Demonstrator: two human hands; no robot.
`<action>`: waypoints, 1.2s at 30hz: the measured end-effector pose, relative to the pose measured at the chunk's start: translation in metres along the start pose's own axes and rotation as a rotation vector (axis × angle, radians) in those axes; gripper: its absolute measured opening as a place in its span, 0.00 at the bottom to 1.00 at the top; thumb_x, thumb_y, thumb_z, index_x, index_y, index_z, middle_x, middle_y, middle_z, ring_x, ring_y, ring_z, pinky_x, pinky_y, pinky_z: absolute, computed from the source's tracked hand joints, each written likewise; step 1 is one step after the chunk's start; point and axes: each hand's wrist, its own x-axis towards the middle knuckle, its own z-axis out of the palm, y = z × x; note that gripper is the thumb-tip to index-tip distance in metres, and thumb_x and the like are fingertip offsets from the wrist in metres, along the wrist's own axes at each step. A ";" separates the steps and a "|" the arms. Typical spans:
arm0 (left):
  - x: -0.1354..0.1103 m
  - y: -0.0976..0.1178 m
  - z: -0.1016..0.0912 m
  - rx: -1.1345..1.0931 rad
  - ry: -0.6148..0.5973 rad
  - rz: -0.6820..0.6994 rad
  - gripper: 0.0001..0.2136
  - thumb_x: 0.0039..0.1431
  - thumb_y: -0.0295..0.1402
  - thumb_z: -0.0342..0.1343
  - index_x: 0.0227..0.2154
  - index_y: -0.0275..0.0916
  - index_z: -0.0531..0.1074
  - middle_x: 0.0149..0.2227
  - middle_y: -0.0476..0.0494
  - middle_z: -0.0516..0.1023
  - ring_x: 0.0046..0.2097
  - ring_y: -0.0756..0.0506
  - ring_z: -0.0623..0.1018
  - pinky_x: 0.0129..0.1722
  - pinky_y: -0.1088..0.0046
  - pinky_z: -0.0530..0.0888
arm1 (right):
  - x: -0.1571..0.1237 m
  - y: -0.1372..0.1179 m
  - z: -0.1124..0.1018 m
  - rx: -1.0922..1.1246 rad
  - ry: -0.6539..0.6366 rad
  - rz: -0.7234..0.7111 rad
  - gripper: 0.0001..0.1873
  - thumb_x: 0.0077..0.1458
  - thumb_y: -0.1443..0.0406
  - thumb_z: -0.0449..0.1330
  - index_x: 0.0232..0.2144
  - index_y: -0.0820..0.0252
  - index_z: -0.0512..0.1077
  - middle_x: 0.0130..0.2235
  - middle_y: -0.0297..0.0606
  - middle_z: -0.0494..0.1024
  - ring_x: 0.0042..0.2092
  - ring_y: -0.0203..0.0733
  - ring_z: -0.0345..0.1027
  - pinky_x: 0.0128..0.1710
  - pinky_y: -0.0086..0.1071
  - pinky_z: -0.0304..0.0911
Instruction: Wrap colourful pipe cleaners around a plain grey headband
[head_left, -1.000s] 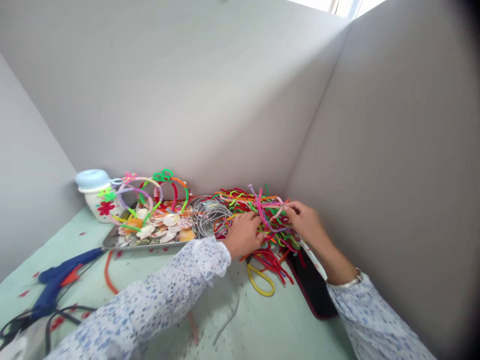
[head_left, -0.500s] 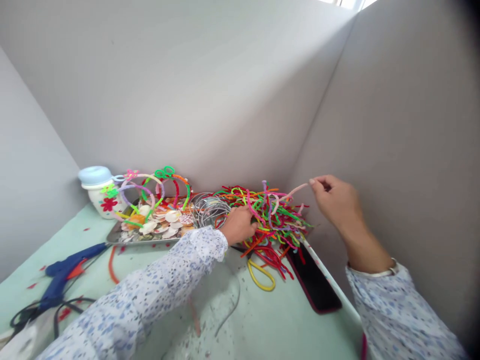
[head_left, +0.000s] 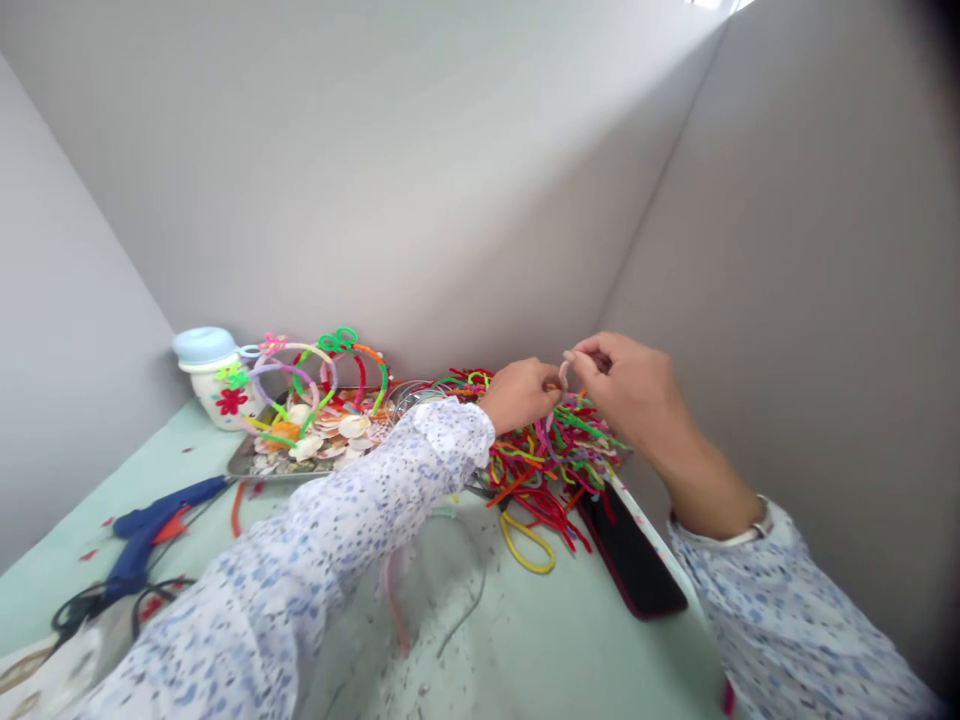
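Observation:
My left hand [head_left: 517, 393] and my right hand [head_left: 626, 385] meet above a tangled heap of coloured pipe cleaners [head_left: 547, 460] in the far right corner. Both pinch a pale pink pipe cleaner [head_left: 562, 374], which curves between the fingertips. The rest of that pipe cleaner is hidden behind my fingers. Both sleeves are white with blue specks.
A metal tray [head_left: 247, 462] holds shells and pipe-cleaner headbands [head_left: 315, 370]. A white jar with a blue lid [head_left: 212, 375] stands at the far left. A blue glue gun [head_left: 154, 530] and black cables lie front left. A dark phone [head_left: 630, 560] lies by the right wall. Grey walls enclose the green table.
My right hand pulled a pink pipe cleaner out of the heap and lifted it. My left hand rose from the pile and now pinches it too.

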 end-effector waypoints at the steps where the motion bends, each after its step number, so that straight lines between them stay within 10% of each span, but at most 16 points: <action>1: 0.005 -0.002 0.003 0.007 -0.015 -0.007 0.12 0.57 0.37 0.49 0.37 0.40 0.76 0.35 0.43 0.77 0.38 0.44 0.75 0.40 0.70 0.69 | 0.001 -0.001 -0.002 -0.029 0.028 -0.015 0.07 0.53 0.61 0.57 0.29 0.56 0.74 0.29 0.36 0.77 0.29 0.40 0.67 0.26 0.31 0.54; 19: 0.018 -0.014 0.024 0.018 -0.087 0.010 0.11 0.55 0.35 0.52 0.38 0.43 0.77 0.33 0.43 0.80 0.38 0.42 0.77 0.39 0.68 0.69 | 0.013 0.005 -0.037 -0.109 0.359 0.030 0.12 0.60 0.60 0.51 0.38 0.61 0.70 0.31 0.39 0.78 0.32 0.41 0.70 0.31 0.32 0.58; 36: 0.012 -0.023 0.029 -0.120 0.034 -0.088 0.13 0.51 0.27 0.53 0.39 0.44 0.76 0.44 0.42 0.73 0.49 0.39 0.70 0.49 0.59 0.64 | 0.014 -0.005 -0.048 0.550 0.477 0.114 0.09 0.61 0.62 0.51 0.37 0.63 0.65 0.33 0.40 0.78 0.28 0.35 0.74 0.19 0.24 0.64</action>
